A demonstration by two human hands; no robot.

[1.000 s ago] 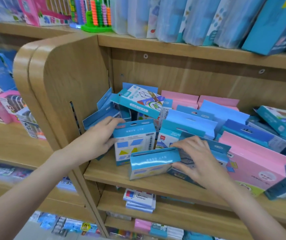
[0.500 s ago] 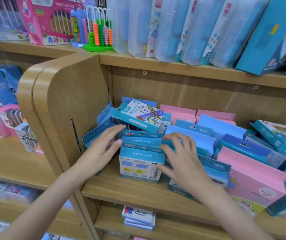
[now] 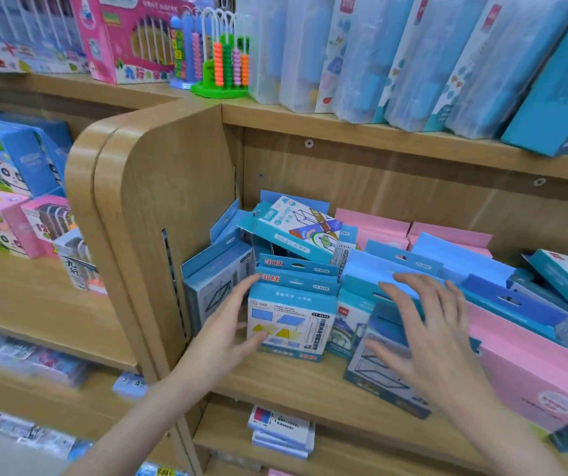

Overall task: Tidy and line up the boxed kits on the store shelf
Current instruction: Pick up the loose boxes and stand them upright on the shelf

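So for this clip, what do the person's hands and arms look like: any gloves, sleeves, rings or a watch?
Both are bare. The left hand and the right hand wear no gloves, and no rings show on the fingers. Both forearms are uncovered as far as the bottom edge of the picture, with no sleeve, watch or wristband in sight. Nails look short and unpainted, though the view is soft.

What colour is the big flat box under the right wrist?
Pink, seen in the head view.

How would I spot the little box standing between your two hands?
Find the rounded wooden side panel of the shelf unit. Just right of it, the front box stands upright on the middle shelf, showing blue and yellow shapes, unlike its leaning neighbours.
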